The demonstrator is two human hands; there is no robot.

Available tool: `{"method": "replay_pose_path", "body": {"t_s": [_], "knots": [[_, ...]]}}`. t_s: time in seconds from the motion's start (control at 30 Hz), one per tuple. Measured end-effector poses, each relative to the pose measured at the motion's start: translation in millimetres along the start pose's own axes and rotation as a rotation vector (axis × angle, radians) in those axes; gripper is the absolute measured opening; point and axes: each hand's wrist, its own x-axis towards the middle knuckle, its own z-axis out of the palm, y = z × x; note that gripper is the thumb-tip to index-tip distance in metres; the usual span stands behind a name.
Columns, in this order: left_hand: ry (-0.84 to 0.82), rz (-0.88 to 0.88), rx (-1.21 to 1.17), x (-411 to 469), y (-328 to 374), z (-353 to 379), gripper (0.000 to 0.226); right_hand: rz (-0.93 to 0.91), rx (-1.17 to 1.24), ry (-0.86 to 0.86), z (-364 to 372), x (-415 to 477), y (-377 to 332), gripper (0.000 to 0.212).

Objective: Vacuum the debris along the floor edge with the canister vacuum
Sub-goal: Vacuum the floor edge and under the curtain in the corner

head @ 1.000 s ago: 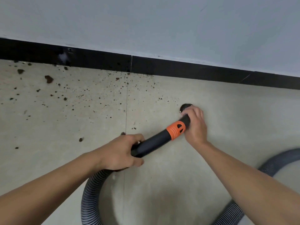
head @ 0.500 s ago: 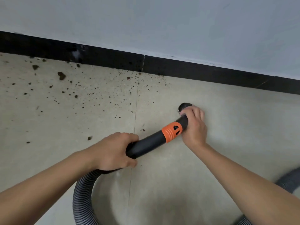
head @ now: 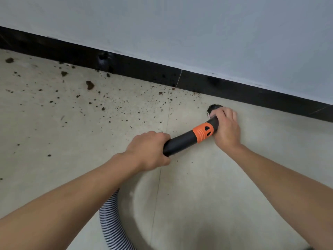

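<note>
Wand (head: pixel 182 141) gripped twice — left hand (head: pixel 149 150) behind, right hand (head: pixel 227 127) at nozzle (head: pixel 214 107).

No legible text or labels anywhere.

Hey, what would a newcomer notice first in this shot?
The orange collar on the black wand stands out mid-frame, with the left hand gripping its rear and the right hand holding it near the nozzle. Brown debris speckles the floor to the left, along the black baseboard.

Black-orange vacuum wand (head: pixel 182 141) (tilted floorward) beside debris (head: pixel 89 85)
</note>
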Motion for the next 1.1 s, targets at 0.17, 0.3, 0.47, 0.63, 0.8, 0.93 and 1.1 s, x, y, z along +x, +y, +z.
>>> {"method": "replay_pose_path", "body": {"t_s": [0.17,0.3,0.47,0.63,0.8,0.93,1.1], "knots": [[0.087,-0.098,-0.008,10.2,-12.3,-6.1,0.025,-0.104,0.104,0.022,22.8,50.1,-23.9,0.035],[0.155,-0.176,0.013,3.0,-29.9,-7.1,0.027,-0.173,0.144,0.013,42.7,67.8,-44.7,0.037],[0.089,-0.092,0.039,17.1,-2.9,6.8,0.024,-0.120,0.145,0.066,28.9,54.6,-5.9,0.037],[0.138,-0.135,0.038,17.8,-19.8,-2.8,0.019,-0.112,0.169,0.024,36.1,66.8,-27.5,0.035],[0.248,-0.322,0.049,-31.9,-49.4,-2.2,0.023,-0.278,0.261,-0.085,58.8,77.6,-102.2,0.036],[0.320,-0.464,0.012,-60.4,-71.4,-11.7,0.025,-0.397,0.209,-0.225,71.8,92.7,-168.6,0.040],[0.250,-0.395,0.022,-47.8,-60.8,-11.5,0.024,-0.330,0.088,-0.214,57.6,87.0,-136.3,0.045]]}}
